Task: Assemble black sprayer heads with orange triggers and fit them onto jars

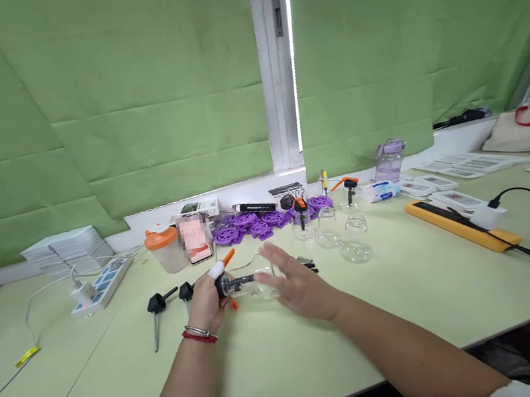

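My left hand [206, 299] is closed around the black collar [222, 286] of a clear glass vessel [260, 268], which lies sideways in front of me. A black stem shows inside its neck, and an orange lever [228, 256] sticks out above the hand. At the vessel's rounded end is my right hand [304, 286], fingers spread over the glass; how firmly they touch cannot be made out. Left of my left hand lie black fittings [155, 303] with grey stems. Two clear glass vessels [356, 248] [329, 232] stand to the right.
Purple plastic parts [260, 228] lie in a heap at the back, beside an orange-lidded cup [165, 248] and a phone [199, 249]. Lidded glass vessels [303, 229] stand near them. A white power strip [105, 287] is left; an orange one [460, 226] with cables is right.
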`<state>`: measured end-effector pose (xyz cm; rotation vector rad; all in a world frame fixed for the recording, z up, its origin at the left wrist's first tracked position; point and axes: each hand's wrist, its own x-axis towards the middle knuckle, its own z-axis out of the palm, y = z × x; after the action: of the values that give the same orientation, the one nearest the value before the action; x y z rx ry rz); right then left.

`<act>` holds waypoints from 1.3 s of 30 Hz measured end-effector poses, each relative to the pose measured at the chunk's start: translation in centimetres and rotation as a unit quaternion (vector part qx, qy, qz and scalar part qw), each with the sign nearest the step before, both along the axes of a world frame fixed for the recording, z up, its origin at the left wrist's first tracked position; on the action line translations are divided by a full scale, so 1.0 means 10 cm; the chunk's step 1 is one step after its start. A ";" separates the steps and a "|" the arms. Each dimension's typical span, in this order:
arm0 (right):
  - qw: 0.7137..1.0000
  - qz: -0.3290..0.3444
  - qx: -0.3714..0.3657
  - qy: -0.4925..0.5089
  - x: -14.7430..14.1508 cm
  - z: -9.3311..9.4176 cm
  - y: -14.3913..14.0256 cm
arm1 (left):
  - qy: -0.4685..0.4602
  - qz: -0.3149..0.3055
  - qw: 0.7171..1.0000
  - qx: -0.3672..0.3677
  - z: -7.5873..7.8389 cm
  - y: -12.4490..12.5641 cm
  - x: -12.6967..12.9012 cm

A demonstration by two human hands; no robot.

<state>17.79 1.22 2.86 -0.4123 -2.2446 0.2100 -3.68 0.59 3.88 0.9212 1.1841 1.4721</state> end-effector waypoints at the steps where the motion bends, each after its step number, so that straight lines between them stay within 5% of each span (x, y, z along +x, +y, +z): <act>1: 0.997 -0.006 -0.070 0.030 -0.01 -0.03 0.01 | 0.010 0.020 1.000 0.021 0.00 0.00 0.02; 5: 0.910 0.009 -0.408 0.076 0.00 -0.05 0.05 | 0.082 0.059 0.993 0.059 -0.04 0.00 0.07; 7: 0.888 0.007 -0.457 0.057 0.03 -0.03 0.05 | 0.117 0.057 0.990 0.053 -0.04 0.00 0.08; 9: 0.923 -0.009 -0.384 0.035 0.07 0.01 0.05 | 0.125 0.050 0.990 0.042 -0.04 -0.01 0.08; 13: 0.994 -0.035 -0.104 -0.024 0.11 0.08 0.01 | 0.093 0.042 0.995 0.021 -0.01 -0.01 0.08; 18: 0.985 -0.059 0.126 -0.098 0.07 0.20 -0.08 | 0.049 0.013 0.999 0.015 -0.02 -0.02 0.07; 24: 0.972 -0.057 0.206 -0.103 0.22 0.24 0.00 | -0.002 0.049 0.999 0.004 0.02 -0.01 -0.04; 28: 0.975 -0.213 0.060 0.011 0.50 0.01 0.19 | 0.011 0.117 0.992 0.049 0.03 0.01 -0.06; 31: 0.918 -0.353 -0.161 0.077 0.72 -0.19 0.26 | 0.064 0.122 0.987 0.082 -0.03 0.01 -0.02; 33: 0.874 -0.387 -0.274 0.103 0.83 -0.29 0.27 | 0.108 0.115 0.983 0.092 -0.08 0.02 0.00; 39: 0.847 -0.419 -0.315 0.085 0.96 -0.51 0.36 | 0.161 0.124 0.974 0.100 -0.14 0.04 -0.01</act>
<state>27.36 4.82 -2.24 -1.6014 -1.5772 0.4856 -3.74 0.99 2.53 1.2187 1.4451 1.7097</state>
